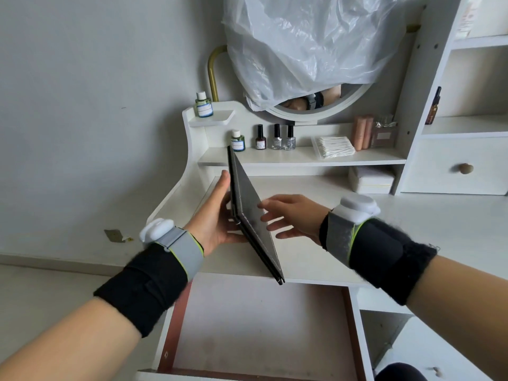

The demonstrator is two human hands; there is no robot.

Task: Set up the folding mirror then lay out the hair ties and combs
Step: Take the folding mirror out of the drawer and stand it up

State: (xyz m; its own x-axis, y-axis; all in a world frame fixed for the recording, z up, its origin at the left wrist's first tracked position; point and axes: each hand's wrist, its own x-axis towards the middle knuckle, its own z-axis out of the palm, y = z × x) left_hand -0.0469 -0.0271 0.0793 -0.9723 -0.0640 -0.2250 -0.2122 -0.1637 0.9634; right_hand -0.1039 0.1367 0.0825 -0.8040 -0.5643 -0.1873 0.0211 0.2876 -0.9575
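Observation:
A flat black folding mirror (251, 213) stands on edge above the white dressing table (428, 224), still folded, its long side running from near the shelf toward the table's front edge. My left hand (217, 215) supports its left face, with straight fingers along the panel and the thumb near the lower edge. My right hand (291, 215) is at the mirror's right face with the fingers spread and straight, their tips touching or almost touching it. No hair ties or combs are in view.
An open drawer (258, 325) sticks out below the table's front edge. The back shelf holds nail polish bottles (276, 137), a small green bottle (238, 141), cotton swabs (334, 147) and tubes. A round mirror under a plastic bag (310, 45) stands behind. Drawers and cubbies rise at the right.

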